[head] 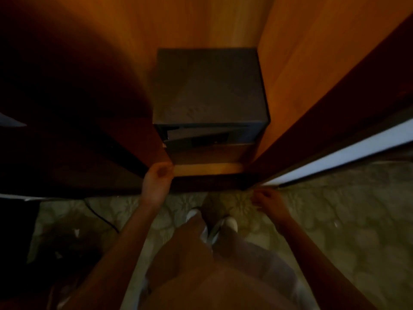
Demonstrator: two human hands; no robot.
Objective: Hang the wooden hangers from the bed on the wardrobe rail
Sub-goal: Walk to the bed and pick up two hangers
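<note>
I look down into an open wooden wardrobe [290, 86]. No hanger, rail or bed shows in this view. My left hand [156, 182] hovers at the wardrobe's lower front edge, fingers loosely curled, nothing in it. My right hand [268, 203] hangs lower right over the carpet, close to the bottom corner of the open door, fingers loosely curled and empty.
A dark grey safe [210, 90] stands inside the wardrobe against its right wall. The open wardrobe door [357, 148] with a bright edge runs diagonally at right. Patterned carpet [335, 220] covers the floor. My feet in white shoes [230, 222] stand below. A dark cable [100, 217] lies at left.
</note>
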